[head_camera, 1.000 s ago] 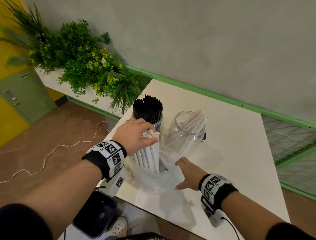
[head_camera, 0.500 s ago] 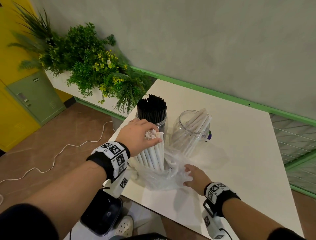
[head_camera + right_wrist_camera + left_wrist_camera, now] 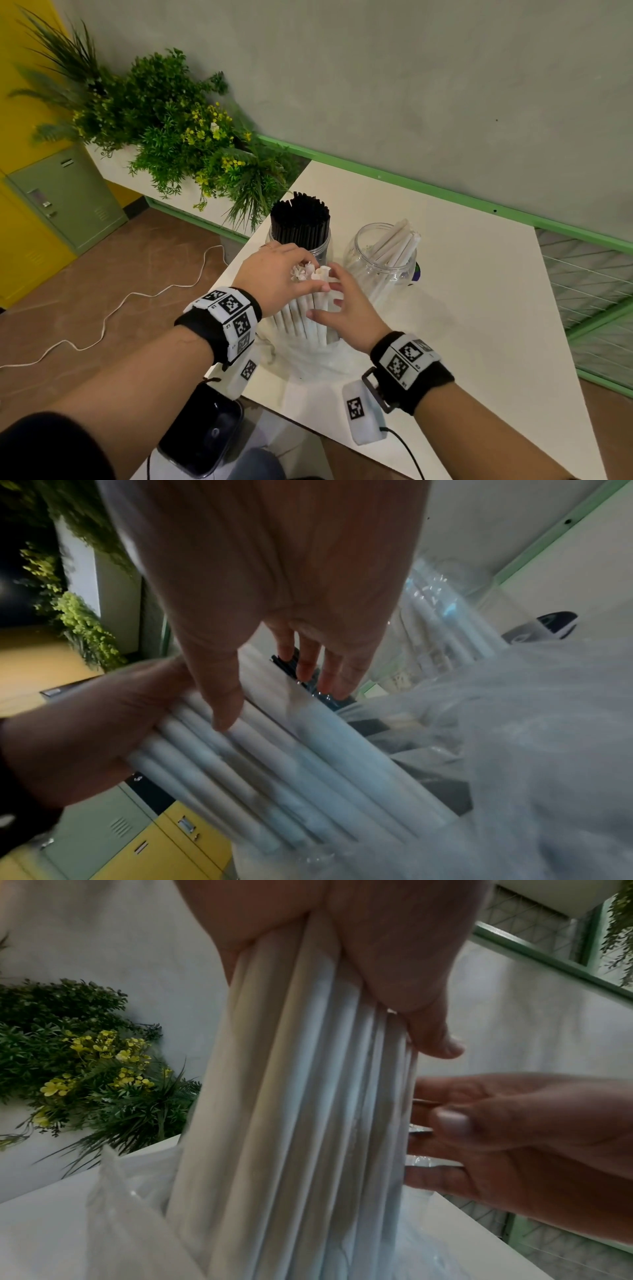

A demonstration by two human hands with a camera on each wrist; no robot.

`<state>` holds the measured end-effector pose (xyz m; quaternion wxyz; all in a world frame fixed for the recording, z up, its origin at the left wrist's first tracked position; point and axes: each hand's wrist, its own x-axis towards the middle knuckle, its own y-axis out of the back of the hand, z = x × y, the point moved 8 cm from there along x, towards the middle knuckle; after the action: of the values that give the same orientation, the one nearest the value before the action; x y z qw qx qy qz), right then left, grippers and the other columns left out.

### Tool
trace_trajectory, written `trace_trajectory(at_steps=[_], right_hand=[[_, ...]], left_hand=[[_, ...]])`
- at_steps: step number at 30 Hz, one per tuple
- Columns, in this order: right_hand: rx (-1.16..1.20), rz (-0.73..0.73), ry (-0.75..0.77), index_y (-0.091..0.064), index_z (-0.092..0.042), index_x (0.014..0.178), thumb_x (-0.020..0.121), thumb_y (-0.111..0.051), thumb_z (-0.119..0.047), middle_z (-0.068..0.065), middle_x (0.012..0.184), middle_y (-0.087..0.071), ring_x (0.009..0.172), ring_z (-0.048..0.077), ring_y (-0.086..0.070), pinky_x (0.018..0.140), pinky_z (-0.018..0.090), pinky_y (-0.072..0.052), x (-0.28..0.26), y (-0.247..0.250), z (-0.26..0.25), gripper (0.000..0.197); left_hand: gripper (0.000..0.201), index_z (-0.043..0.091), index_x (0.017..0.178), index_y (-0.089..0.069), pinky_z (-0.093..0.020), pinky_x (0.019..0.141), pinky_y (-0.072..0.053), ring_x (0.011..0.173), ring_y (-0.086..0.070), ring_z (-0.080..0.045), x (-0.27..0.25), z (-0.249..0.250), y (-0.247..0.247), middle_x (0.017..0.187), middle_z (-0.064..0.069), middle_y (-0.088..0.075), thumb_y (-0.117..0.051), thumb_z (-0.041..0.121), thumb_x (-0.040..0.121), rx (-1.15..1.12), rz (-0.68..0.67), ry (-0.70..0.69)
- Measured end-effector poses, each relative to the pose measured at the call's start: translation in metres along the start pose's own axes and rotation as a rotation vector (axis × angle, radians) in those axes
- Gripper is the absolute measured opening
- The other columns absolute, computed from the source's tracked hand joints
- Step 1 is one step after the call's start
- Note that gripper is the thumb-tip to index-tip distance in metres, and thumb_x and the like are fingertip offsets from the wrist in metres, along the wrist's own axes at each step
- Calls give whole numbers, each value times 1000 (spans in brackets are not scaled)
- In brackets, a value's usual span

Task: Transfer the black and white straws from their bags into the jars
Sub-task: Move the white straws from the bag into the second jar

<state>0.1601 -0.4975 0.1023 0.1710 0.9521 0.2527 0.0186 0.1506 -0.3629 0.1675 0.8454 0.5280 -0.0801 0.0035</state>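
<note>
A bundle of white straws [image 3: 301,318] stands upright in a crumpled clear bag [image 3: 308,356] near the table's left front edge. My left hand [image 3: 305,277] grips the bundle just under its top ends. My right hand [image 3: 329,294] reaches in from the right with spread, straight fingers touching the bundle's side. In the right wrist view, the right hand [image 3: 274,669] has its thumb lying on the straws [image 3: 274,764]. Behind stand a clear jar packed with black straws [image 3: 301,222] and a clear jar [image 3: 383,260] holding several white straws.
The white table [image 3: 462,308] meets a grey wall with a green rail at the back. Leafy plants [image 3: 178,137] crowd the left rear corner. A green locker [image 3: 65,198] and a white cable [image 3: 102,318] are on the floor to the left.
My right hand has left the bag on the table and risen to the right side of the straw bundle. My left hand has kept its grip near the top.
</note>
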Motion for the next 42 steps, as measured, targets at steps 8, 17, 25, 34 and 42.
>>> trace_trajectory(at_steps=[8, 17, 25, 34, 42], right_hand=[[68, 19, -42, -62, -9, 108, 77, -74, -13, -2, 96, -69, 89, 7, -65, 78, 21, -50, 23, -5, 3, 33], [147, 163, -36, -64, -4, 99, 83, -73, -12, 13, 93, -70, 83, 17, -66, 75, 32, -54, 18, -2, -8, 19], [-31, 515, 158, -41, -28, 128, 87, -65, -4, -16, 100, -59, 82, -9, -58, 69, 3, -41, -7, 22, -44, 53], [161, 546, 226, -52, -26, 118, 92, -54, 3, 10, 110, -59, 97, 20, -69, 92, 49, -52, 2, 78, -79, 39], [302, 680, 464, -47, -22, 115, 90, -52, 10, 8, 99, -56, 94, 31, -69, 92, 51, -50, 1, 171, -147, 40]], left_hand=[[65, 30, 122, -54, -22, 94, -37, 108, -46, -4, 7, -6, 2, 116, 15, -56, -48, 72, 72, -115, -156, -145], [40, 30, 106, -62, -20, 85, -32, 100, -51, -13, 10, -14, 0, 106, 12, -62, -43, 54, 81, 10, -92, -198], [32, 34, 94, -62, -23, 82, -35, 89, -50, -12, 15, -11, 0, 96, 15, -60, -40, 54, 82, 9, -66, -251], [22, 30, 95, -61, -23, 79, -34, 87, -48, -13, 19, 0, -6, 95, 12, -59, -47, 45, 87, 59, -60, -243], [35, 32, 88, -58, -24, 76, -36, 84, -43, -10, 22, 1, -7, 89, 14, -56, -31, 51, 75, 51, -40, -153]])
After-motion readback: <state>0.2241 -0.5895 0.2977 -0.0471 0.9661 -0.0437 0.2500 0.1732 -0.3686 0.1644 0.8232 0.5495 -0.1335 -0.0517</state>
